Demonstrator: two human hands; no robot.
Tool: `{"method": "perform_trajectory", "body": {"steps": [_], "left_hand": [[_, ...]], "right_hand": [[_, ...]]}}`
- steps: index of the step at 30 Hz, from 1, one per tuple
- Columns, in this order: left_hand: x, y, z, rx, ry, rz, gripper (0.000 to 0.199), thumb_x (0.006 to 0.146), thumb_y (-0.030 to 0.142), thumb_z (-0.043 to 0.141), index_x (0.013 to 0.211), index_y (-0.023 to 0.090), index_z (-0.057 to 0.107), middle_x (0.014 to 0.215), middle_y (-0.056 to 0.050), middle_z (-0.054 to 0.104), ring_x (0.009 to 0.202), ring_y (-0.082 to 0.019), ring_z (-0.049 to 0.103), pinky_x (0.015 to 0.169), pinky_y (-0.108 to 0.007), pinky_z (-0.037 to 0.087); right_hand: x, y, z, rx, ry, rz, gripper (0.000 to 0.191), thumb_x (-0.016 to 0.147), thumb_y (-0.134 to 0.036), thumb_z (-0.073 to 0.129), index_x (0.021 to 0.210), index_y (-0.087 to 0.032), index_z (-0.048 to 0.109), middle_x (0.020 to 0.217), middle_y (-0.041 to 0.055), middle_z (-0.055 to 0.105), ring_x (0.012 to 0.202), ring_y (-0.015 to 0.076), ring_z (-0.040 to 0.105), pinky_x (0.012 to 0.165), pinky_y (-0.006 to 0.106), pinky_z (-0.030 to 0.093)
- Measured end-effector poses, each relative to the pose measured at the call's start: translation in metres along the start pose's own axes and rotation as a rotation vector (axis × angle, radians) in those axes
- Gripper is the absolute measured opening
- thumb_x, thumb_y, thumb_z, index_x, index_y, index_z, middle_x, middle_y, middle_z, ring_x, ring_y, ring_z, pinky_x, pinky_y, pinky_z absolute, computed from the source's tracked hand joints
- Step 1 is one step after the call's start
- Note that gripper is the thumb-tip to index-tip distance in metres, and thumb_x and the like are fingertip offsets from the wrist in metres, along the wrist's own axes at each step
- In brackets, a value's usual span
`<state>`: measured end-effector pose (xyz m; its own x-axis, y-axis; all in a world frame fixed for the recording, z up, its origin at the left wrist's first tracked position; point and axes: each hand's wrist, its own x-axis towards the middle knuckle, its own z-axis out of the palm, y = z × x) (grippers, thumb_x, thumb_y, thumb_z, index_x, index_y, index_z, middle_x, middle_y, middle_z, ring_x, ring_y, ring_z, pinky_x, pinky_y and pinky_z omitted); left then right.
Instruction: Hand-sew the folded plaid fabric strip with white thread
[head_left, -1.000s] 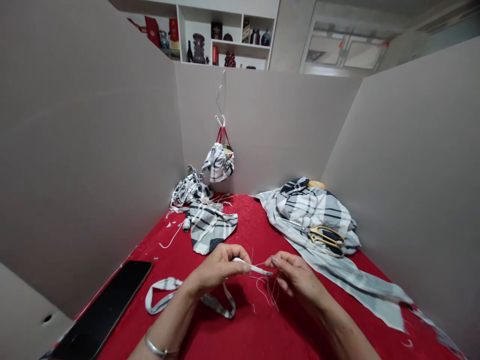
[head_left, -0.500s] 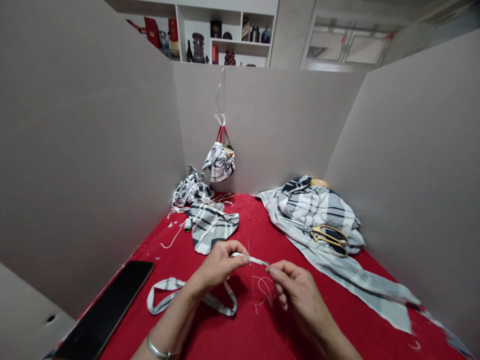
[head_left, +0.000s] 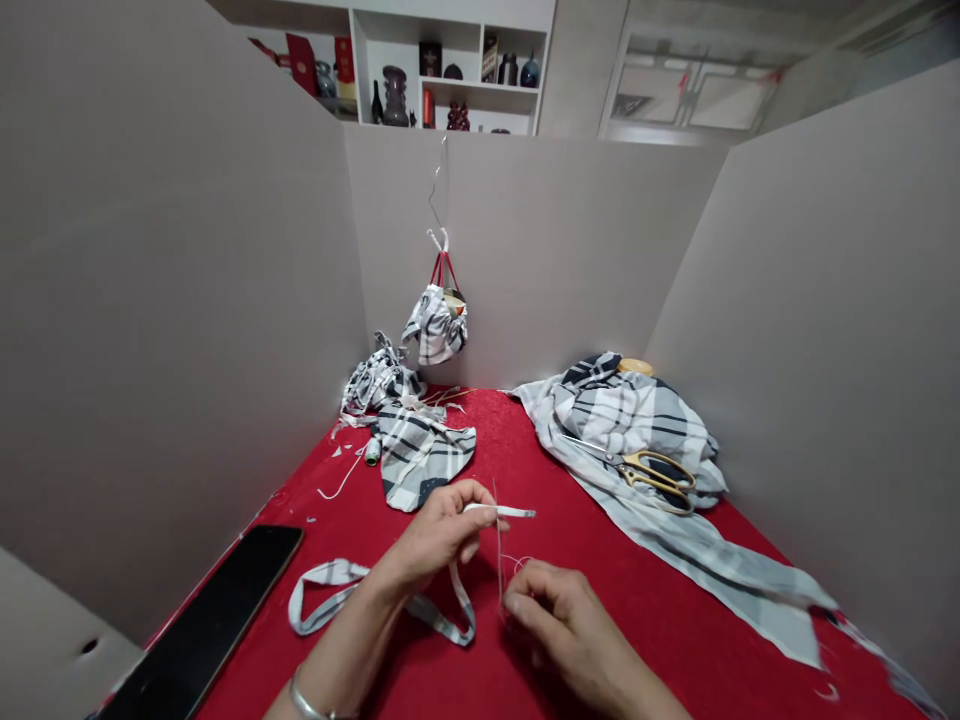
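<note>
My left hand (head_left: 439,535) is raised over the red cloth, its fingers pinching the end of a narrow white-and-grey fabric strip (head_left: 510,511). A long loop of plaid strip (head_left: 334,590) lies on the red cloth under my left wrist and runs up toward that hand. A thin white thread (head_left: 499,550) hangs down near the strip's tip. My right hand (head_left: 547,610) sits lower, fingers closed at the thread's lower end, and it appears to pinch the thread. A silver bangle (head_left: 306,703) circles my left wrist.
Gold-handled scissors (head_left: 660,480) rest on a large plaid cloth (head_left: 622,420) at right. A black phone (head_left: 202,620) lies at left. Nearby are a plaid piece (head_left: 420,460), a thread spool (head_left: 373,452), and a plaid bag (head_left: 435,325) hanging before grey partition walls.
My right hand has dropped down and away from the strip's tip, drawing the thread lower. My left hand and the strip stay nearly in place.
</note>
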<state>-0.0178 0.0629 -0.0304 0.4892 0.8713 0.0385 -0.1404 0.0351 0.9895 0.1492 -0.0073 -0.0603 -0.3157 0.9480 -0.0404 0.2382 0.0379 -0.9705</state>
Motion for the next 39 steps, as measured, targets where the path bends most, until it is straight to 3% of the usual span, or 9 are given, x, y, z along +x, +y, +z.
{"method": "perform_trajectory", "body": {"steps": [6,10,14,16,18,25,28,33,39], "left_hand": [[-0.002,0.003,0.004,-0.183,-0.093,-0.02,0.019,0.081,0.03,0.059,0.079,0.015,0.047,0.065,-0.001,0.064,0.032,-0.001,0.035,0.032,-0.015,0.016],[-0.002,0.0,0.004,-0.185,-0.121,-0.019,0.014,0.083,0.026,0.057,0.081,0.015,0.048,0.057,0.003,0.058,0.035,-0.002,0.036,0.033,-0.014,0.02],[-0.005,0.003,0.004,-0.145,-0.168,-0.019,0.014,0.082,0.025,0.058,0.082,0.015,0.048,0.056,0.003,0.056,0.037,-0.002,0.035,0.037,-0.014,0.02],[-0.006,0.005,0.002,-0.121,-0.181,-0.018,0.016,0.082,0.026,0.058,0.081,0.015,0.047,0.056,0.004,0.055,0.038,-0.002,0.034,0.038,-0.015,0.02],[-0.005,0.006,0.001,-0.076,-0.179,-0.01,0.017,0.082,0.028,0.057,0.08,0.015,0.046,0.056,0.004,0.054,0.038,-0.002,0.034,0.038,-0.015,0.02],[0.0,-0.004,0.002,0.2,-0.106,0.026,0.016,0.085,0.032,0.05,0.081,0.017,0.046,0.06,0.004,0.054,0.042,-0.005,0.035,0.041,-0.018,0.025],[0.0,-0.005,0.006,0.298,-0.027,0.045,0.014,0.085,0.031,0.047,0.081,0.017,0.047,0.062,0.004,0.053,0.045,-0.007,0.035,0.043,-0.019,0.026],[0.002,-0.005,0.011,0.434,0.147,0.146,0.014,0.081,0.025,0.05,0.071,0.016,0.051,0.061,0.004,0.045,0.056,-0.01,0.039,0.052,-0.021,0.031],[0.003,-0.011,0.014,0.211,0.122,0.0,0.012,0.081,0.028,0.048,0.078,0.017,0.047,0.061,0.002,0.057,0.044,-0.007,0.037,0.043,-0.019,0.027]], "right_hand": [[0.006,-0.008,-0.021,-0.426,0.16,-0.085,0.021,0.078,-0.023,0.052,0.059,-0.016,0.055,0.061,0.0011,0.056,0.056,0.0129,0.048,0.054,0.024,0.034],[0.013,-0.012,-0.029,-0.118,0.405,-0.002,0.021,0.074,-0.036,0.059,0.082,-0.016,0.059,0.075,0.0025,0.06,0.049,0.0097,0.044,0.048,0.023,0.033],[0.019,-0.016,-0.02,0.331,-0.003,0.123,0.051,0.067,-0.035,0.069,0.112,-0.017,0.053,0.077,0.0014,0.063,0.04,0.0072,0.045,0.039,0.02,0.032],[0.021,-0.015,-0.018,0.364,-0.067,0.156,0.038,0.066,-0.038,0.071,0.094,-0.013,0.061,0.054,-0.0035,0.056,0.035,0.0053,0.038,0.036,0.018,0.026],[0.023,-0.014,-0.024,0.37,0.04,0.15,0.031,0.065,-0.041,0.071,0.071,-0.013,0.06,0.042,-0.008,0.042,0.034,0.0031,0.028,0.036,0.017,0.019],[0.021,-0.037,-0.062,0.098,0.254,0.075,0.035,0.066,-0.046,0.068,0.055,-0.016,0.053,0.044,-0.0044,0.046,0.04,0.0062,0.029,0.04,0.021,0.019],[0.014,-0.046,-0.049,-0.021,0.297,-0.037,0.032,0.075,-0.044,0.061,0.058,-0.017,0.054,0.048,-0.0031,0.048,0.044,0.0095,0.036,0.043,0.022,0.026],[0.007,-0.032,0.006,-0.298,0.314,-0.204,0.03,0.089,-0.036,0.045,0.069,-0.017,0.058,0.055,0.0,0.054,0.05,0.0129,0.047,0.05,0.023,0.032],[0.017,0.001,0.047,-0.744,0.423,-0.326,0.029,0.09,-0.019,0.037,0.075,-0.017,0.062,0.06,0.0079,0.064,0.049,0.0184,0.058,0.048,0.027,0.027]]}}
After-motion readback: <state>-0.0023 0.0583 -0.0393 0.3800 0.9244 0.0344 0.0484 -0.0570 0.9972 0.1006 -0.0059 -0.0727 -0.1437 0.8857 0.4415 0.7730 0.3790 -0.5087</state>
